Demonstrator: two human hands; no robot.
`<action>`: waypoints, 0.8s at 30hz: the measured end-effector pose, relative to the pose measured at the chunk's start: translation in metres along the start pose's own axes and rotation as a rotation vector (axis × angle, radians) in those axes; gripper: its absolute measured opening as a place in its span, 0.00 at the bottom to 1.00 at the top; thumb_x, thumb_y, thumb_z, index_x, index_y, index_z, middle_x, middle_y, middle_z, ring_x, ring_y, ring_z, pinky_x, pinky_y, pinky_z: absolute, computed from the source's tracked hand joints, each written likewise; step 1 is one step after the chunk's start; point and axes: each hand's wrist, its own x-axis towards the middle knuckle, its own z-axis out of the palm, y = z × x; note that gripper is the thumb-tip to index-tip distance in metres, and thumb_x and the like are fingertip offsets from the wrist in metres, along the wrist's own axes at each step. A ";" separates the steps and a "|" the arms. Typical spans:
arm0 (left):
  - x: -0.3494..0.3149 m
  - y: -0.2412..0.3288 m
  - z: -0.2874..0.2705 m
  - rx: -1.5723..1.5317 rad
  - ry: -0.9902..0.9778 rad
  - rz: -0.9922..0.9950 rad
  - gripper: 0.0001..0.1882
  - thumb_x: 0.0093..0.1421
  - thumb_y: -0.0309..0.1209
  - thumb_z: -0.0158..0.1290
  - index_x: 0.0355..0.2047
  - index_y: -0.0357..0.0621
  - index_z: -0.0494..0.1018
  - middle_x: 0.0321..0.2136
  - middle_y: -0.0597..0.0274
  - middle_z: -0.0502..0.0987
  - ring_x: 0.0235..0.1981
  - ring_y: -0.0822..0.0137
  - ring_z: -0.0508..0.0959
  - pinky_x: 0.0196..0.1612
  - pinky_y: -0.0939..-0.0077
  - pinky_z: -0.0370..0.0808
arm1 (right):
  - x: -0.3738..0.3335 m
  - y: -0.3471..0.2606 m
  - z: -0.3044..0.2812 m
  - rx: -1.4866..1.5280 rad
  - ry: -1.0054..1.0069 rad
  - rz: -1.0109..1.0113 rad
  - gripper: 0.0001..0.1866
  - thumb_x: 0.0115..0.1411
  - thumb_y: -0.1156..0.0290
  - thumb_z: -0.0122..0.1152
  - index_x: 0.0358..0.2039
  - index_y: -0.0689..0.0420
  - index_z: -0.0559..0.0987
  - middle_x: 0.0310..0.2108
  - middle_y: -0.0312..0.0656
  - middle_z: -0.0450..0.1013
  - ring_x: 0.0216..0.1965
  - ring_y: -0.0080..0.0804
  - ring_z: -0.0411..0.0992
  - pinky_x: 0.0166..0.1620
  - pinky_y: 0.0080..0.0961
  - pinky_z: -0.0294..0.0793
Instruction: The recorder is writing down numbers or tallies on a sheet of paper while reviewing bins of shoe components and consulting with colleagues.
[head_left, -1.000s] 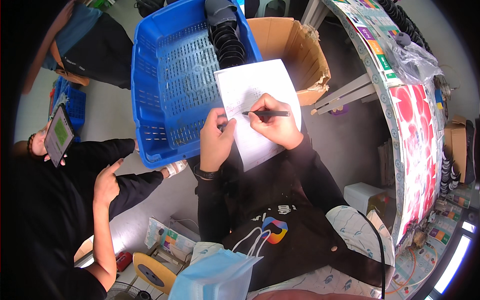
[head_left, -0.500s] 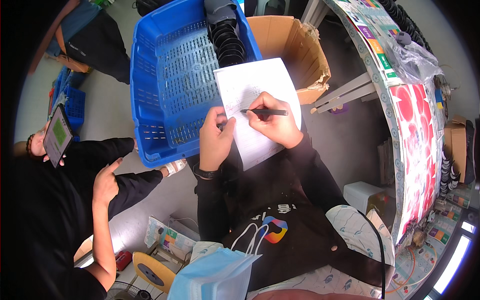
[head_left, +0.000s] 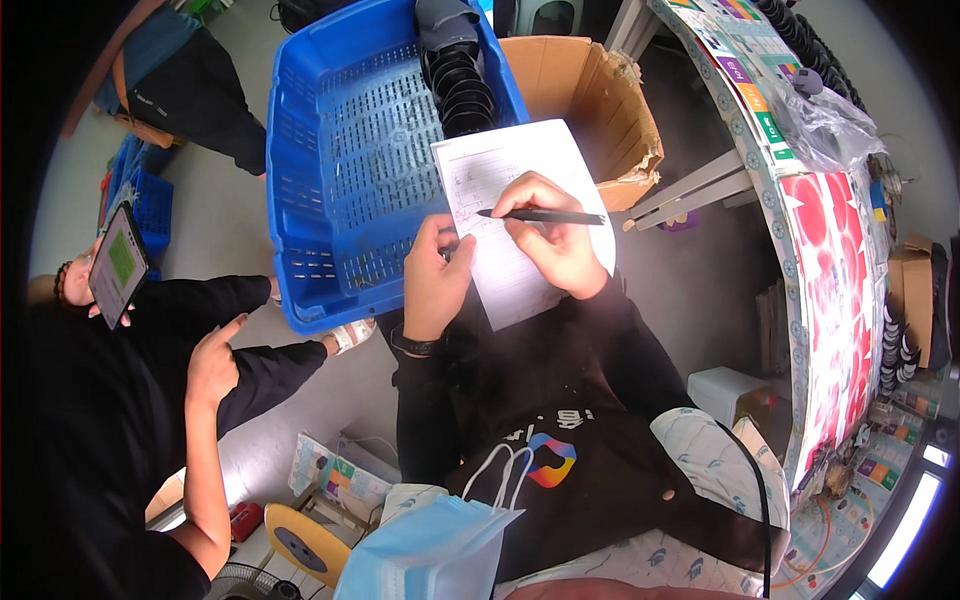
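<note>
1. Blue crate [head_left: 350,180] holds stacked black discs [head_left: 462,90]; cardboard box [head_left: 590,90] sits beside it.
2. Pen [head_left: 545,216] lies left-right, tip left, on the paper [head_left: 520,220].
3. Right hand [head_left: 555,235] grips the pen; left hand [head_left: 435,280] pinches the paper's edge.

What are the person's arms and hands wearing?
Both arms are in long black sleeves down to the wrists. The left hand has a dark band like a watch at its wrist. The right hand is bare, with no glove or ring that can be seen.
</note>
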 end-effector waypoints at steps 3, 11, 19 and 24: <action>0.000 0.005 -0.001 -0.006 -0.016 -0.023 0.13 0.67 0.26 0.58 0.49 0.36 0.72 0.34 0.59 0.83 0.28 0.78 0.77 0.29 0.81 0.72 | -0.010 0.020 0.016 0.139 0.212 0.243 0.08 0.59 0.84 0.62 0.37 0.59 0.76 0.31 0.31 0.73 0.33 0.15 0.71 0.36 0.16 0.70; -0.001 0.009 -0.014 -0.170 -0.198 -0.081 0.17 0.68 0.23 0.54 0.56 0.37 0.68 0.32 0.63 0.77 0.20 0.79 0.71 0.22 0.83 0.64 | -0.010 0.024 0.021 0.120 0.236 0.322 0.09 0.58 0.81 0.68 0.33 0.58 0.74 0.25 0.30 0.73 0.28 0.11 0.70 0.31 0.13 0.69; 0.003 0.008 -0.012 -0.176 -0.188 -0.097 0.17 0.68 0.22 0.53 0.56 0.37 0.69 0.33 0.62 0.77 0.21 0.79 0.71 0.21 0.83 0.64 | -0.004 0.017 0.018 -0.042 0.123 0.307 0.08 0.57 0.80 0.68 0.34 0.61 0.76 0.28 0.40 0.79 0.31 0.22 0.80 0.37 0.20 0.79; 0.003 0.008 -0.009 -0.184 -0.171 -0.103 0.16 0.68 0.21 0.53 0.55 0.37 0.69 0.33 0.63 0.77 0.21 0.79 0.71 0.21 0.83 0.64 | -0.003 0.014 0.016 -0.023 0.139 0.339 0.08 0.58 0.80 0.69 0.34 0.62 0.76 0.29 0.40 0.80 0.32 0.22 0.80 0.37 0.20 0.79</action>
